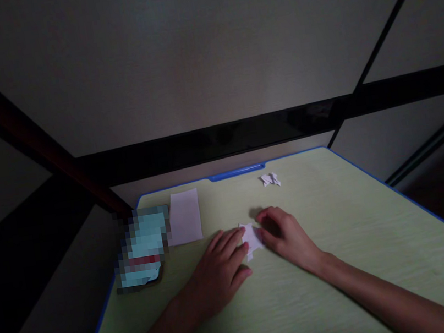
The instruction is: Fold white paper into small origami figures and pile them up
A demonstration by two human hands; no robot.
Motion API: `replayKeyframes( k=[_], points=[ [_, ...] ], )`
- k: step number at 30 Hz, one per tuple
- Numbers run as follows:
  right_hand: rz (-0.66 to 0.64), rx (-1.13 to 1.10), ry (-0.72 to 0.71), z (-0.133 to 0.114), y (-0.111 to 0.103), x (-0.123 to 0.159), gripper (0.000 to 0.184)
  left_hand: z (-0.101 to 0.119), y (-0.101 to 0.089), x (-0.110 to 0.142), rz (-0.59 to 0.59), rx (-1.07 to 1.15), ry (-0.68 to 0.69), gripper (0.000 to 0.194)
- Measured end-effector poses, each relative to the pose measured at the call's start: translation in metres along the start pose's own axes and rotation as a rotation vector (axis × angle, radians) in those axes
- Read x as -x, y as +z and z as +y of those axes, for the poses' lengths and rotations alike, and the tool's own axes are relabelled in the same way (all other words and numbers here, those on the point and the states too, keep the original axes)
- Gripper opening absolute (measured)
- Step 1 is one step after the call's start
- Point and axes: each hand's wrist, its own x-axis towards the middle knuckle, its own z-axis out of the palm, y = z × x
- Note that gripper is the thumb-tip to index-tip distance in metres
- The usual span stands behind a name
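Paper (253, 238), white, small and folded into a shape with several points, lies on the pale table (361, 234) between the two hands, and a narrow tab of it points toward the person. The left hand (221, 269) is laid palm down on the left side of this paper, with the fingers stretched and a little spread. Its fingertips reach the edge of the paper, while the thumb lies closer to the person, apart from it. So this hand is rather flat; how strongly it presses, I cannot tell. The right hand (291, 239) is curved inward: its thumb is at the right edge of the paper, and its forefinger is arched farther away, with quite a wide gap between them. Whether this thumb pushes the paper or only touches it, I cannot tell. Beyond the hands, near the far edge, there is a crumpled white piece (271, 180). To the left lies a flat sheet (185, 216), and just beside it a phone (144, 245), whose screen is covered by coarse blocks. The table has a blue border, with a blue strip (237, 173) at the far side, before a grey panel (207, 68).
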Motion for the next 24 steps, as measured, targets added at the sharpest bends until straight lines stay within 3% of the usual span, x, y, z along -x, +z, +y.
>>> replayKeyframes(
  k=[5, 9, 19, 24],
  points=[
    [-0.046, 0.269, -0.04, -0.0057, 0.0005, 0.0009, 0.012, -0.0012, 0.0025, -0.0003, -0.006, 0.024, -0.027, 0.035],
    [-0.062, 0.322, -0.015, -0.0061, 0.0018, -0.0001, 0.015, -0.0034, 0.0036, 0.0003, -0.001, 0.062, -0.01, 0.039],
    [-0.067, -0.058, 0.023, -0.0049, 0.0061, 0.0021, 0.007, -0.0026, 0.0016, -0.0005, -0.021, 0.066, -0.04, 0.038],
    [-0.018, -0.079, -0.022, -0.0073, 0.0063, 0.004, 0.008, -0.0046, 0.0011, -0.0035, 0.0, 0.062, -0.018, 0.041]
  ],
)
